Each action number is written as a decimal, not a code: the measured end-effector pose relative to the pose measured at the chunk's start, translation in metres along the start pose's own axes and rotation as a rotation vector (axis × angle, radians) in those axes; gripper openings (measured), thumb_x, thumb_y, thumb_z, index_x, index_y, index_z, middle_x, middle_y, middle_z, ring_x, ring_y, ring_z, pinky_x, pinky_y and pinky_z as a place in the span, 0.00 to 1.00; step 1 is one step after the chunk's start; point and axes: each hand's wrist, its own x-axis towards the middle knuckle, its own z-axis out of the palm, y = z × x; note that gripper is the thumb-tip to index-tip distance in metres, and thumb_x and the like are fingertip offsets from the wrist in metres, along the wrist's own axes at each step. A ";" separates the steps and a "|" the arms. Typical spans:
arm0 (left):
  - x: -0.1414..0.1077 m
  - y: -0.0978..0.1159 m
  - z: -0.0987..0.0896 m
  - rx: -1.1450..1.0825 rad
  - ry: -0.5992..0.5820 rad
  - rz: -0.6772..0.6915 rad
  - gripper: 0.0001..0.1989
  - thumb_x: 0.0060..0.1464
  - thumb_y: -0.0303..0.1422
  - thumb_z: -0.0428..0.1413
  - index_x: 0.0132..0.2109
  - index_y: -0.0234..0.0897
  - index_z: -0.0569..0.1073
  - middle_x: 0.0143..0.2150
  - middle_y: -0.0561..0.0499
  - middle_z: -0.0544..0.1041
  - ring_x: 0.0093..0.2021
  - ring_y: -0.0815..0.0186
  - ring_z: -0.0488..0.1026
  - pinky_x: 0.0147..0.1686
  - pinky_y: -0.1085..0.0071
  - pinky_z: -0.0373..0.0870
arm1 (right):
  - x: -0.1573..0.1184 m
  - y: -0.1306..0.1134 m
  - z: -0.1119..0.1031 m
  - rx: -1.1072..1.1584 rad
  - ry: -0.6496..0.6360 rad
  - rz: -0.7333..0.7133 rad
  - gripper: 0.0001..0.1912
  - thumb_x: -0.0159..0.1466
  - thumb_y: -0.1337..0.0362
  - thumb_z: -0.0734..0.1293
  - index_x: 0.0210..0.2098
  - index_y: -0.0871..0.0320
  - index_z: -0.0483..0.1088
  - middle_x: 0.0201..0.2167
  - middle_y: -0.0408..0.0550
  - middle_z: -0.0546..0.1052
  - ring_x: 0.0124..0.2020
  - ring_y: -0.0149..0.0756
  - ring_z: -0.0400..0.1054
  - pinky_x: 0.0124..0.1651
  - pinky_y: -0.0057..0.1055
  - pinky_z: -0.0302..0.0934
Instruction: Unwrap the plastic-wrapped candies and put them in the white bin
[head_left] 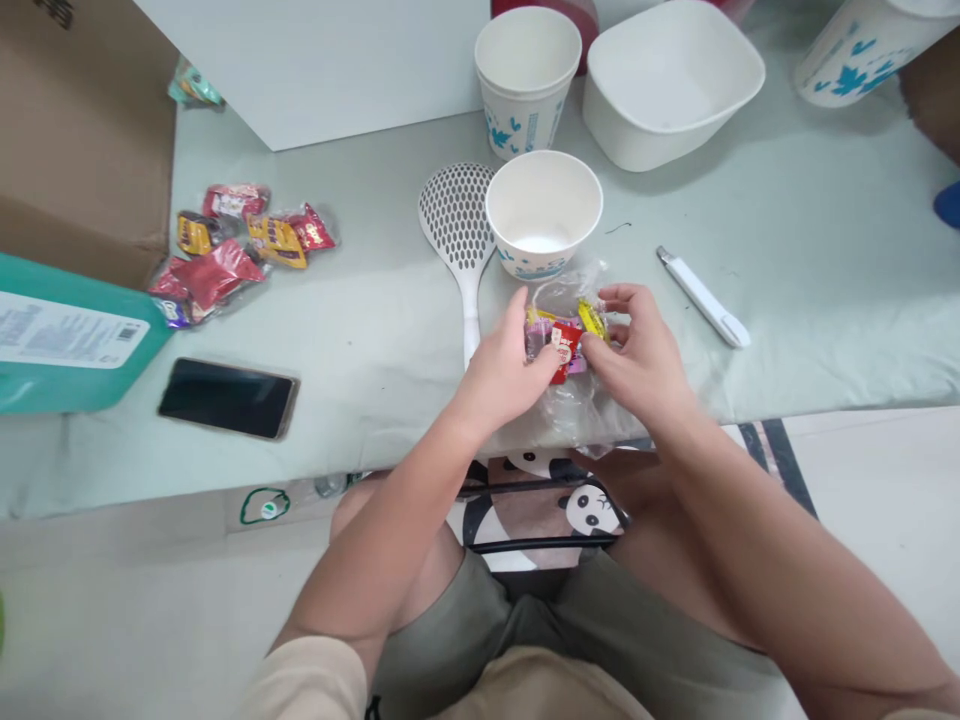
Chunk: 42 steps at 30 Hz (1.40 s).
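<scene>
A clear plastic bag of wrapped candies (564,350) lies at the table's front edge, with red, yellow and pink wrappers showing through it. My left hand (504,362) grips its left side, thumb on the red wrapper. On the other side my right hand (643,352) pinches the bag near the yellow candy. Just beyond the bag stands a white paper bowl (546,205), nothing visible inside. A white skimmer (459,222) lies left of the bowl, the lower end of its handle hidden behind my left hand.
Right of my hands lies a white utility knife (705,298). Paper cups (529,75) and a white plastic tub (667,90) stand at the back. To the left are several bagged candies (225,270), a phone (229,398), a green jug (75,345) and a cardboard box (82,140).
</scene>
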 end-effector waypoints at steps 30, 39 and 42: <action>0.006 0.017 -0.026 0.593 -0.106 0.021 0.27 0.56 0.17 0.50 0.61 0.32 0.74 0.60 0.40 0.74 0.60 0.54 0.76 0.63 0.59 0.74 | -0.023 -0.013 0.012 -0.668 -0.106 -0.432 0.23 0.69 0.57 0.64 0.62 0.52 0.71 0.66 0.56 0.73 0.67 0.57 0.62 0.65 0.61 0.49; 0.006 0.016 -0.029 0.622 -0.231 0.017 0.31 0.54 0.17 0.49 0.65 0.34 0.69 0.67 0.39 0.68 0.67 0.52 0.71 0.68 0.56 0.70 | -0.012 -0.016 0.013 -0.744 -0.164 -0.444 0.29 0.64 0.58 0.67 0.65 0.51 0.70 0.54 0.57 0.78 0.54 0.57 0.68 0.51 0.52 0.60; 0.006 0.017 -0.032 0.637 -0.237 -0.001 0.32 0.54 0.16 0.49 0.66 0.30 0.68 0.69 0.36 0.66 0.68 0.51 0.70 0.68 0.56 0.70 | -0.008 -0.009 0.011 -0.692 -0.109 -0.487 0.27 0.62 0.58 0.68 0.61 0.52 0.73 0.49 0.57 0.78 0.50 0.56 0.69 0.47 0.49 0.63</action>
